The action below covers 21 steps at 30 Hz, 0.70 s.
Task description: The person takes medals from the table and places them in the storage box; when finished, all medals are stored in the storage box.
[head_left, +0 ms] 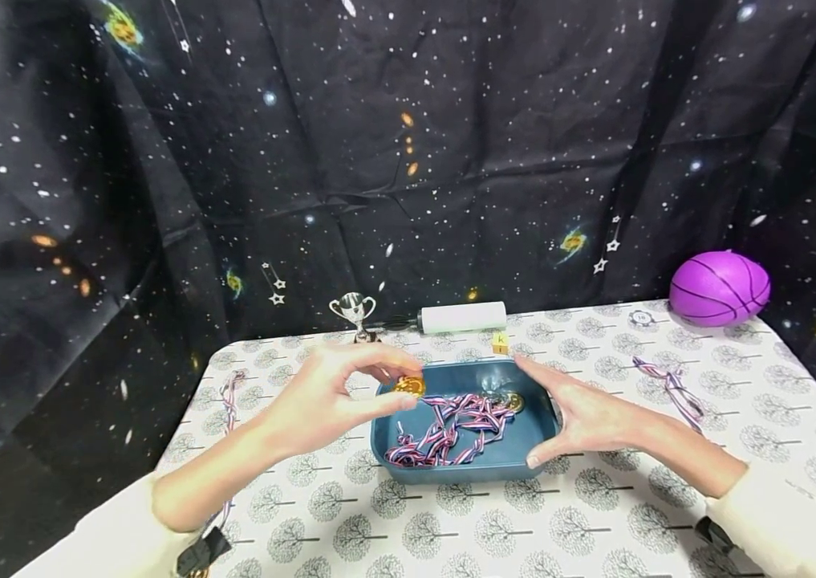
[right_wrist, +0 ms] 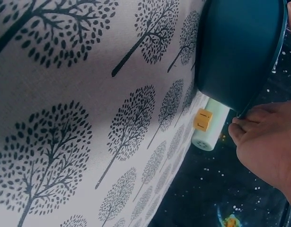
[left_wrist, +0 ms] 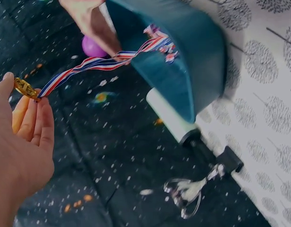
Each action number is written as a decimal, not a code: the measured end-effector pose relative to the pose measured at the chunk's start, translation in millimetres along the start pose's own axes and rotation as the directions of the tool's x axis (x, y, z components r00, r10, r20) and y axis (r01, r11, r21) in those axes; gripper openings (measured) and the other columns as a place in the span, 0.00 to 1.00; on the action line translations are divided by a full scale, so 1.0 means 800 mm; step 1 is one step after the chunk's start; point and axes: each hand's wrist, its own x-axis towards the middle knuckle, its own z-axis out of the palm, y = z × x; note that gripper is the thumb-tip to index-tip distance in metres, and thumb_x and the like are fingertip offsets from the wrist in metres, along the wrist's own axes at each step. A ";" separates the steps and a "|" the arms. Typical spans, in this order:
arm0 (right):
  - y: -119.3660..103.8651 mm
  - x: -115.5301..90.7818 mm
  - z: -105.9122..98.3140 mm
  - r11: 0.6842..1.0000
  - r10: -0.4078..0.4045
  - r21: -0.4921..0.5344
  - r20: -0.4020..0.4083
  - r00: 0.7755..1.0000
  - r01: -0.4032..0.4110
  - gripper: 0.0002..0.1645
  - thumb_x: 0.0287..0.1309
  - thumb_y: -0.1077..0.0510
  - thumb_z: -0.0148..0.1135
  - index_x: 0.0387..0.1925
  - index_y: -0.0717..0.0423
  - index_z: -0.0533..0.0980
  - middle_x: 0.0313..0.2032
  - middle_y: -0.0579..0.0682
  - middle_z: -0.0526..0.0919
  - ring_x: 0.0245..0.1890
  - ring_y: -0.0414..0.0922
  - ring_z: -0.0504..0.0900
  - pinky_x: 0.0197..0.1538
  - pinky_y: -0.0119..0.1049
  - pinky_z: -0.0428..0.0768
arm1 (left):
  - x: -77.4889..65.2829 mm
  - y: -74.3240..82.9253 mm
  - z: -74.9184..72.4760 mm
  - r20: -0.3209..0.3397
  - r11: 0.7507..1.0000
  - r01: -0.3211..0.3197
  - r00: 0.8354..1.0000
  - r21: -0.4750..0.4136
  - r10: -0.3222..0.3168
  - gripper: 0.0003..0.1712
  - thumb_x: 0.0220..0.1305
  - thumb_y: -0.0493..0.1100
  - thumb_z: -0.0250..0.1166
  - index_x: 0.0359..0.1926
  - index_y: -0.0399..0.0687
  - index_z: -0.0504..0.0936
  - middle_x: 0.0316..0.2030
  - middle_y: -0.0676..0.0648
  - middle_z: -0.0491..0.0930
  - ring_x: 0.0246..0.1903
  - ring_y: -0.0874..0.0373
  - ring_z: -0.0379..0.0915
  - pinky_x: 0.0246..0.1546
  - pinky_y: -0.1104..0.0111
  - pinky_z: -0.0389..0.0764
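Note:
My left hand (head_left: 331,397) pinches a gold medal (head_left: 411,386) between thumb and fingers over the left end of a blue plastic bin (head_left: 461,474). From that medal a red, white and blue ribbon (left_wrist: 93,63) runs into the bin, as the left wrist view shows. Tangled striped ribbons (head_left: 444,437) lie on the bin's floor, and a second gold medal (head_left: 514,401) sits at its far right. My right hand (head_left: 584,409) spans the bin's right end, fingers at the far rim and thumb at the near corner.
Behind the bin stand a silver trophy cup (head_left: 354,311), a pale cylinder (head_left: 463,317) and a yellow letter block (head_left: 500,343). Striped ribbons lie left (head_left: 230,397) and right (head_left: 675,389). A purple ball (head_left: 720,289) and a round chip (head_left: 642,319) are at the back right.

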 end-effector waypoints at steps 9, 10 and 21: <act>-0.002 0.000 -0.001 1.000 0.001 -0.015 -0.001 1.000 -0.001 0.88 0.35 0.33 0.89 0.84 0.65 0.45 0.81 0.68 0.51 0.80 0.66 0.54 0.78 0.66 0.54 | 0.024 -0.030 0.055 -0.033 0.991 -0.125 0.991 0.057 0.126 0.17 0.61 0.48 0.81 0.51 0.56 0.91 0.46 0.62 0.89 0.41 0.69 0.83 0.47 0.70 0.86; -0.002 0.000 -0.001 1.000 0.005 -0.016 0.000 1.000 -0.005 0.89 0.35 0.32 0.89 0.84 0.64 0.45 0.81 0.68 0.51 0.80 0.65 0.55 0.78 0.65 0.54 | 0.028 -0.033 0.061 -0.034 0.989 -0.137 0.990 0.045 0.139 0.17 0.61 0.48 0.81 0.51 0.55 0.91 0.46 0.61 0.89 0.41 0.69 0.82 0.47 0.72 0.86; -0.002 0.001 -0.001 0.999 0.019 -0.049 0.011 1.000 -0.018 0.88 0.36 0.30 0.87 0.84 0.65 0.45 0.82 0.68 0.51 0.80 0.65 0.55 0.78 0.65 0.55 | 0.072 -0.056 0.124 -0.033 0.972 -0.237 0.971 -0.005 0.237 0.20 0.53 0.49 0.86 0.45 0.51 0.90 0.38 0.57 0.90 0.35 0.71 0.81 0.40 0.77 0.85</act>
